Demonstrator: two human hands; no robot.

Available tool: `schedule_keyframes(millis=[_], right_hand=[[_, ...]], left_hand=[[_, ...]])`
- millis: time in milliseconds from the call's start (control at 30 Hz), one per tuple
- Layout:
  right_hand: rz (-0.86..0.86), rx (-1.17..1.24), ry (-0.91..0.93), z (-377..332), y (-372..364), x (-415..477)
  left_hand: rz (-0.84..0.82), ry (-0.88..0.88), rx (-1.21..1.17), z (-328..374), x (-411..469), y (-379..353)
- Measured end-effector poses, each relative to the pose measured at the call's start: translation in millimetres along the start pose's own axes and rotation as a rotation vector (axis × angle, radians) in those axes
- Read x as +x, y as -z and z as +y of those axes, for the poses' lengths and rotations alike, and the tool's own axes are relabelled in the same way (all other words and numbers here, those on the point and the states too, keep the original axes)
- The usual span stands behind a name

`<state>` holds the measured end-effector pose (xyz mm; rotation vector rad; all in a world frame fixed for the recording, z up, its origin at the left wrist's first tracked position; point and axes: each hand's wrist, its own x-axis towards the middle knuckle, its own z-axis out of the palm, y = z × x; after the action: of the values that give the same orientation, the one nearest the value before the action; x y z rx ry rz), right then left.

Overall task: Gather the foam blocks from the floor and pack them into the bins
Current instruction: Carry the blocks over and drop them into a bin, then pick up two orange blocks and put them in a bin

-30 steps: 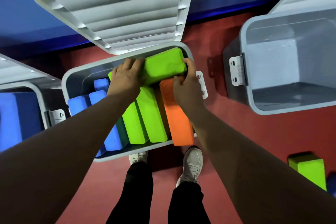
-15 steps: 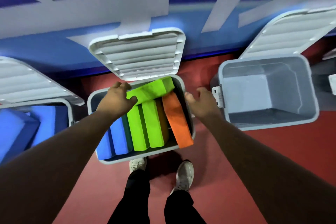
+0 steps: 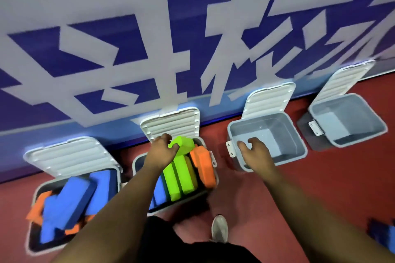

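The middle grey bin (image 3: 183, 199) holds upright green blocks (image 3: 180, 179), an orange block (image 3: 203, 166) and blue ones partly hidden by my left arm. A green foam block (image 3: 184, 145) lies tilted on top at the back. My left hand (image 3: 162, 151) holds its left end between thumb and curled fingers. My right hand (image 3: 254, 151) hovers over the left rim of the empty bin (image 3: 284, 161), fingers loosely curled, holding nothing.
A left bin (image 3: 118, 177) is piled with blue (image 3: 70, 198) and orange blocks. A fourth bin (image 3: 359, 144) stands far right. All lids lean open against the blue-and-white wall. A blue block (image 3: 382, 232) lies on the red floor at right. My shoe (image 3: 219, 228) is below.
My right hand let go of the blocks and moved right, over the empty bin. My left hand stayed on the green block. The view rose and pulled back.
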<state>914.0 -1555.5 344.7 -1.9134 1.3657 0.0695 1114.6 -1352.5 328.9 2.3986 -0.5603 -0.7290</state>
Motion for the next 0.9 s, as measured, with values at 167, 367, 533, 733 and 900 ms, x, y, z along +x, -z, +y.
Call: schedule_keyframes(millis=[167,367,533,733,900], right_hand=[[0.143,0.109,-0.098,7,10,-61],[0.36,0.233,-0.268,31,-48,-171],[0.397,0.289,-0.507,71,-101,-272],[0.602,0.4,-0.742,133,-103,-403],[0.736,0.464,-0.879,183,-103,-503]], left_hand=[[-0.139,-0.151,0.128,-6,-19,20],[-0.357,-0.272,0.243,-32,-36,33],[-0.532,-0.427,0.33,-50,-93,23],[-0.754,-0.636,0.398,-13,-176,-25],[-0.845,-0.873,0.489,24,-267,-84]])
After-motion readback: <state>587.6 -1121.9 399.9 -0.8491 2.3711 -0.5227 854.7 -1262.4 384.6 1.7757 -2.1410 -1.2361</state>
